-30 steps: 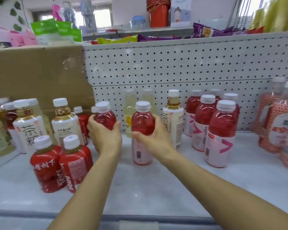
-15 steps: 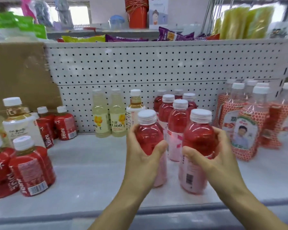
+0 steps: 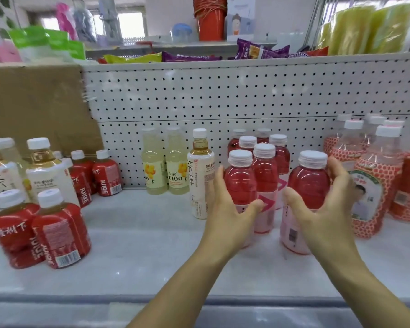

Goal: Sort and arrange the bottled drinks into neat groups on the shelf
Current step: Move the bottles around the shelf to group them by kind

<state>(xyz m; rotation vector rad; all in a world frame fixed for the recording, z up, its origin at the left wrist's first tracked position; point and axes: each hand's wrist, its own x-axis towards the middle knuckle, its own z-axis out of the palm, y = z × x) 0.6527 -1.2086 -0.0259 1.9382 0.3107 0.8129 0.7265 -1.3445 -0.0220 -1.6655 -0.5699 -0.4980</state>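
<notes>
Two pink-red drink bottles with white caps stand on the white shelf [image 3: 140, 245]. My left hand [image 3: 227, 216] curls round the left bottle [image 3: 240, 183], thumb across its front, fingers behind. That bottle stands against the front of a cluster of matching pink-red bottles [image 3: 265, 171] by the pegboard. Round the right bottle [image 3: 309, 183] curls my right hand [image 3: 324, 216], thumb on the left side and fingers over the right shoulder. This bottle stands a little apart, to the right of the cluster.
Two yellow C100 bottles [image 3: 178, 171] and a white tea bottle [image 3: 200, 176] stand left of the cluster. Red juice bottles [image 3: 59, 228] and tea bottles [image 3: 45, 171] fill the left. Red-patterned bottles [image 3: 374, 185] crowd the right. Pegboard [image 3: 223, 95] backs the shelf.
Both hands carried their pink-red bottles rightward from beside the red juice bottles to the matching cluster, where the bottles now stand on the shelf.
</notes>
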